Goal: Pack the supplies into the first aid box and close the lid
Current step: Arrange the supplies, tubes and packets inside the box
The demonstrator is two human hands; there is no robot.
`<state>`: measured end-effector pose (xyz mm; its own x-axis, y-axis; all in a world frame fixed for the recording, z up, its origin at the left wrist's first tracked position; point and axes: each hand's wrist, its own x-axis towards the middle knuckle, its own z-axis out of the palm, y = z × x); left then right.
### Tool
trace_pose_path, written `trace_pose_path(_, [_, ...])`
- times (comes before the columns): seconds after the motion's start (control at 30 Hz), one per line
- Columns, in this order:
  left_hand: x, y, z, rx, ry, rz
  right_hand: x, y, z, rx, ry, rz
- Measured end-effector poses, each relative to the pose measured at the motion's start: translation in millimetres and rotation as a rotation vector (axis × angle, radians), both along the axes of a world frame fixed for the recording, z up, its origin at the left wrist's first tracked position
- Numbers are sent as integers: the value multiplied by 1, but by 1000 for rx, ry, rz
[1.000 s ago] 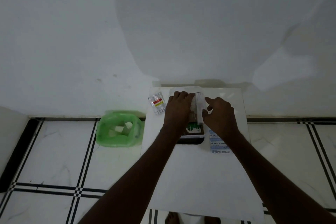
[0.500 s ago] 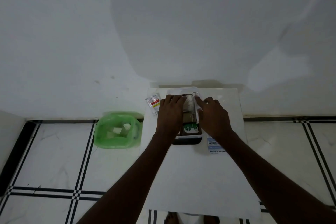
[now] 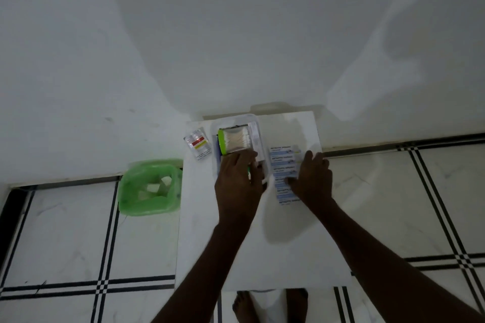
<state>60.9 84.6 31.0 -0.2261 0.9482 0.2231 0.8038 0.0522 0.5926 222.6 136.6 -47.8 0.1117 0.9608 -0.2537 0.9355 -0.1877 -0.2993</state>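
A clear plastic first aid box [image 3: 258, 127] stands open at the far middle of the white table [image 3: 262, 244]. Inside it lies a pack of cotton swabs [image 3: 236, 141] with a green cap. My left hand [image 3: 238, 181] covers the box's near end, fingers curled on it, and hides what lies underneath. A strip of blue-and-white antiseptic bandages [image 3: 282, 158] lies on the table just right of the box. My right hand [image 3: 312, 178] rests flat on that strip with fingers spread. A small clear sachet with a red label [image 3: 198, 144] lies left of the box.
A green plastic basket [image 3: 149, 187] with white scraps inside sits on the tiled floor left of the table. The table's far edge meets a white wall. Bare feet show under the table's near edge.
My right hand has left the box and moved right onto the bandage strip. My left hand slid to the box's near end, uncovering the cotton swabs. The camera has shifted.
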Motion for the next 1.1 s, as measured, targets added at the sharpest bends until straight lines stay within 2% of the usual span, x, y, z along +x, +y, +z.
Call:
trace_pose_path(0.2, [4,-5,-12,46,-24,-5,-11,-4,-23,25,178,-134])
trace_pose_path(0.3, [-15,4,-9,98,-56,112,-13,-5,-16,57,129,-135])
trace_pose_path(0.43, [-66,29,-16,160,-91,323,-17,2,-12,204,70,-56])
trace_pose_path(0.53, [-108,55,-42,-33,-60,376,-24,14,-18,146,-19,67])
trace_pose_path(0.63, [-128,74,-72,-336,3,187,-31,20,-25,128,-111,132])
trace_pose_path(0.7, [-131,83,-84,-440,98,107,-34,24,-26,124,-128,134])
trace_pose_path(0.77, [-129,88,-89,-445,207,82,-34,27,-25,142,-134,141])
trace_pose_path(0.83, [-129,90,-89,-424,234,103,-33,30,-24,167,-140,150])
trace_pose_path(0.97, [-133,85,-91,-352,123,126,-28,36,-15,159,-52,106])
trace_pose_path(1.1, [-135,74,-91,-273,-4,268,-24,48,13,220,46,118])
